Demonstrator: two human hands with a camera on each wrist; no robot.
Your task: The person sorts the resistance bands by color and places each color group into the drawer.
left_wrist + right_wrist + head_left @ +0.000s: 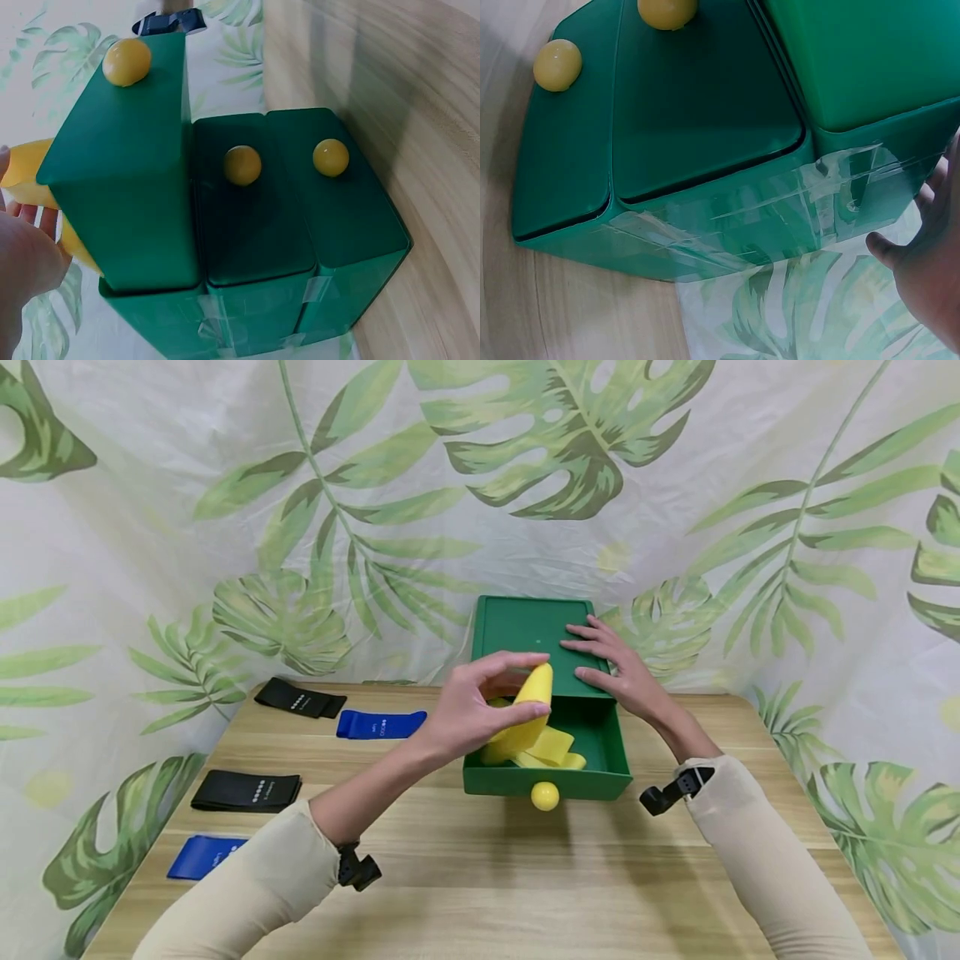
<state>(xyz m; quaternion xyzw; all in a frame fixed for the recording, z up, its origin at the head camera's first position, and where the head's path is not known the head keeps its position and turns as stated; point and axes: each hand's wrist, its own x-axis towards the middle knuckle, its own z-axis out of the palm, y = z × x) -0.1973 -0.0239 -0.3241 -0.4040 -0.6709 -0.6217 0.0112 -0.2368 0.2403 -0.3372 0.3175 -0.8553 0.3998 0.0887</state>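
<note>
Green plastic cabinet: a small drawer unit (534,631) stands at the far middle of the wooden table (480,877), its back near the leaf-printed cloth (150,527); the wrist views show three drawers with yellow ball knobs, and clear tape on one side.
Top drawer: the top drawer (600,747) is pulled out toward the person, its yellow knob (544,796) at the front; the two lower drawers look closed in the left wrist view.
Left hand: the left hand (468,710) pinches a folded yellow resistance band (525,714) between thumb and curled fingers, just over the open drawer (the fold seems held together so that it fits inside).
Band position: its lower end already touches or hangs among other yellow bands (555,747) lying in the drawer; I cannot tell if it rests on them.
Right hand: the right hand (611,664) lies flat on the cabinet top, fingers straight and spread, holding nothing; my judgement is that it steadies the light cabinet.
Other bands: two black bands (300,700) (246,791) and two blue bands (381,724) (202,856) lie on the left part of the table, well apart from the cabinet.
Sleeves: both arms wear beige sleeves (247,893) with a black clip at each wrist.
</note>
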